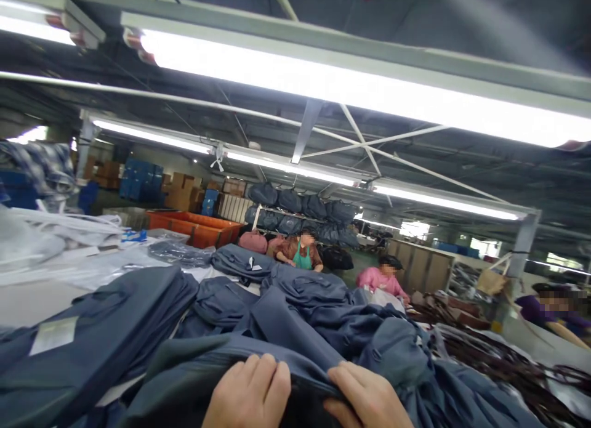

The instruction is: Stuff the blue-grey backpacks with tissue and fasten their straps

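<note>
At the bottom of the head view, a blue-grey fabric bag point(198, 360) lies with its dark opening towards me. My left hand point(252, 391) is closed on the bag's rim, fingers curled over the edge. To its right, my right hand point(369, 394) pinches the same rim between thumb and fingers. The stretch of edge between both hands is raised, and the lower part of the bag is out of frame. Just beyond lies a heap of similar blue-grey bags point(300, 286), some crumpled, one with a white tag.
Flat stacked blue-grey pieces point(124, 317) with a pale label point(54, 335) lie at left. White material point(83, 231) is behind them. Dark brown straps point(498, 360) pile up at right. An orange bin point(198, 228) and several co-workers, one in a green apron point(302, 259), are beyond. Lamps point(346, 77) hang overhead.
</note>
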A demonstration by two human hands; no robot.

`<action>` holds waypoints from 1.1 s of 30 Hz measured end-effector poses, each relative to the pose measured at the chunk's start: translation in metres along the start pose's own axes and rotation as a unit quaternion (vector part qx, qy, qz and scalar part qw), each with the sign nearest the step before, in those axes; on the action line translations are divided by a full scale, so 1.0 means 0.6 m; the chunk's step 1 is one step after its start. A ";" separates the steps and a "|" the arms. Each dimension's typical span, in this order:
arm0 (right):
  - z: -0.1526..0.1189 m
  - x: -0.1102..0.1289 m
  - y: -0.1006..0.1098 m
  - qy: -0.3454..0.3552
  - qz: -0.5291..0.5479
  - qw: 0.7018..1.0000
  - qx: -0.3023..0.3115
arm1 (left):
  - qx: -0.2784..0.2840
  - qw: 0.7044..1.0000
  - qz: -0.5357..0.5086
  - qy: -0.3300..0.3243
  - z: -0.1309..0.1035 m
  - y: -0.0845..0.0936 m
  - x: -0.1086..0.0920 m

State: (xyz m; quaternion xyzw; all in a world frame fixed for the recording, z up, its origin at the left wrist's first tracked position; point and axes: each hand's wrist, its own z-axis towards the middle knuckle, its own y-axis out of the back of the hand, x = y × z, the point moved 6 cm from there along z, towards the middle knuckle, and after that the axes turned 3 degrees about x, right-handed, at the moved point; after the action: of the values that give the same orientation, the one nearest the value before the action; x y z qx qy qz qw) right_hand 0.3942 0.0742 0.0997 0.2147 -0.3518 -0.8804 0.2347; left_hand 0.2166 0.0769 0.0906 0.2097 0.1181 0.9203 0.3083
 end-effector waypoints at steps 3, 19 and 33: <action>-0.009 -0.016 -0.009 -0.010 0.004 0.998 0.054 | -0.009 0.998 -0.047 -0.032 0.024 0.007 0.004; 0.001 -0.014 -0.028 -0.058 0.002 0.995 0.083 | 0.065 0.975 -0.046 0.208 -0.037 -0.056 0.022; -0.017 -0.051 -0.024 -0.076 0.006 0.995 0.071 | 0.191 0.925 -0.048 0.325 -0.114 -0.012 0.195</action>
State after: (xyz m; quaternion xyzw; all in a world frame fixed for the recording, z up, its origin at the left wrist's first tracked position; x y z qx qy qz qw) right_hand 0.4204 0.0958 0.0891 0.1613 -0.4317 -0.8654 0.1965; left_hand 0.1043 0.1487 0.0646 -0.0525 0.3951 0.8820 0.2513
